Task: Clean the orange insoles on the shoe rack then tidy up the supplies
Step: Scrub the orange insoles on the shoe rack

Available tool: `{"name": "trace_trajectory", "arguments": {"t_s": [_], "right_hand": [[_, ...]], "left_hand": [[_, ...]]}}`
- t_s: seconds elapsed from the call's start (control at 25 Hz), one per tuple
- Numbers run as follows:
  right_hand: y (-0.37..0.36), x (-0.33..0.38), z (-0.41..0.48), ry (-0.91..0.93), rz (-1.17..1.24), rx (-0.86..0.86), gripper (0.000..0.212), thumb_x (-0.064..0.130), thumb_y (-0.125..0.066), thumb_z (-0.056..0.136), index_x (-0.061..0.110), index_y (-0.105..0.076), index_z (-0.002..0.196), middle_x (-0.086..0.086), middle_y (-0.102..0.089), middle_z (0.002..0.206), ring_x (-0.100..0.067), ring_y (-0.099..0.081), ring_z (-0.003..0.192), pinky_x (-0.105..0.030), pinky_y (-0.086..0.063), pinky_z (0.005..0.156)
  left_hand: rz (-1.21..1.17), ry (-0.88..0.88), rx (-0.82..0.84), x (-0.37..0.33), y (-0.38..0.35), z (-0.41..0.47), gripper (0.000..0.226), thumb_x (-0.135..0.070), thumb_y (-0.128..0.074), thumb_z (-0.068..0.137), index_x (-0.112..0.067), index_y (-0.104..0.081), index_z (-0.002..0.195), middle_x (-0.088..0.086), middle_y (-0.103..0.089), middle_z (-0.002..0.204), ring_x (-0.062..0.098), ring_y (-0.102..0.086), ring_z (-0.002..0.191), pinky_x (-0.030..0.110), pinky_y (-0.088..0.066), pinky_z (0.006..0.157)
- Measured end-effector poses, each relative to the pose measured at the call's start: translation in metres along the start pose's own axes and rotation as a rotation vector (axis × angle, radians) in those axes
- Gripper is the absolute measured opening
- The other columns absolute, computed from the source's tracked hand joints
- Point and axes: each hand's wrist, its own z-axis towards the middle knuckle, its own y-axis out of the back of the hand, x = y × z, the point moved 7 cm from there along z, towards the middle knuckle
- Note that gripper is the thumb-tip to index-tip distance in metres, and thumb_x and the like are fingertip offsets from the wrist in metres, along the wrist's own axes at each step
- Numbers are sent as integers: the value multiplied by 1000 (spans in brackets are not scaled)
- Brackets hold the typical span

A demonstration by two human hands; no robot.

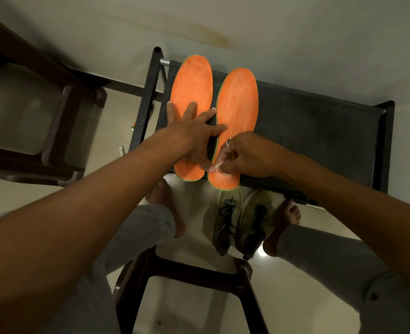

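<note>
Landmark: the black shoe rack (319, 131); every place below is given relative to it.
Insoles: both orange, lying side by side on the rack's top shelf at its left end. The left insole (192, 85) is nearest the left frame and the right insole (237, 100) is just beside it, with both heels over the near edge.
Left hand (194, 133): fingers spread and straight, pressed flat on the left insole, thumb reaching to the right insole's edge.
Right hand (242, 155): fingertips pinch a small white wad (219, 168) against the right insole's heel.
Step in hand: probably wiping the right insole, starting at the heel.
Next move calls for: strokes toward the toe, with the left hand steadying the insoles so they do not slide.
Left to do: tidying the supplies.
Nearby: a pair of shoes (240, 220) on the floor below the rack's near edge.
</note>
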Motion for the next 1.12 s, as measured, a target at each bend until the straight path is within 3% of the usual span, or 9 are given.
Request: {"name": "trace_trajectory", "arguments": {"t_s": [0.12,0.28,0.4,0.48,0.56,0.64,0.84,1.0,1.12], "right_hand": [[8,-15,1,-76,-91,102,6,29,-74,85,23,-73,85,12,-71,79,-4,-65,75,-25,-52,70],[8,-11,1,-22,-139,-148,11,33,-71,87,23,-74,88,12,-69,82,-6,-64,77,-25,-50,67],[-1,-1,-1,0,37,-5,7,29,-73,85,25,-77,90,14,-72,85,1,-64,77,-13,-47,62],[2,-8,0,-38,-44,40,5,30,-73,85,27,-75,88,15,-71,84,-1,-65,78,-16,-48,63],[11,-13,0,-55,-210,-108,8,34,-69,86,28,-73,88,14,-69,84,-6,-64,79,-25,-47,63],[7,-5,-1,6,-165,-182,9,33,-68,86,26,-74,87,14,-67,81,-6,-63,77,-25,-47,64],[-5,1,-5,23,-21,75,6,25,-74,82,24,-76,87,13,-71,81,-1,-64,75,-21,-51,67],[0,2,-3,80,-107,-124,5,27,-70,84,25,-74,85,13,-70,80,-2,-63,73,-32,-54,70],[-6,8,-6,121,-32,-106,7,26,-70,85,23,-76,86,14,-69,78,0,-62,73,-23,-50,65]], "left_hand": [[-10,-12,-8,-2,2,0,114,-77,-69,67,-52,0,154,-6,14,166,38,17,149,78,3,108],[-2,-11,55,2,-1,0,122,-81,-69,63,-51,8,153,-7,22,164,38,23,148,78,3,108],[19,-4,98,-1,-3,-2,131,-84,-69,57,-50,14,152,-7,28,162,39,27,146,77,5,108],[13,-3,94,-1,-3,-2,132,-83,-70,56,-50,14,152,-6,29,162,39,28,146,77,6,108],[5,-3,93,-1,-3,-2,132,-82,-71,56,-50,13,152,-6,29,162,39,28,146,77,7,108],[16,1,92,0,-3,-2,132,-83,-70,56,-50,14,152,-6,29,162,39,27,146,77,7,107],[28,0,83,-3,-4,-1,133,-84,-70,55,-49,14,152,-5,29,162,40,27,146,77,6,108],[29,7,84,-1,-4,-2,132,-83,-70,56,-50,14,152,-5,29,162,40,27,146,77,7,107],[33,7,88,-1,-3,-2,133,-83,-71,55,-50,14,152,-5,29,162,40,28,146,77,6,107]]}}
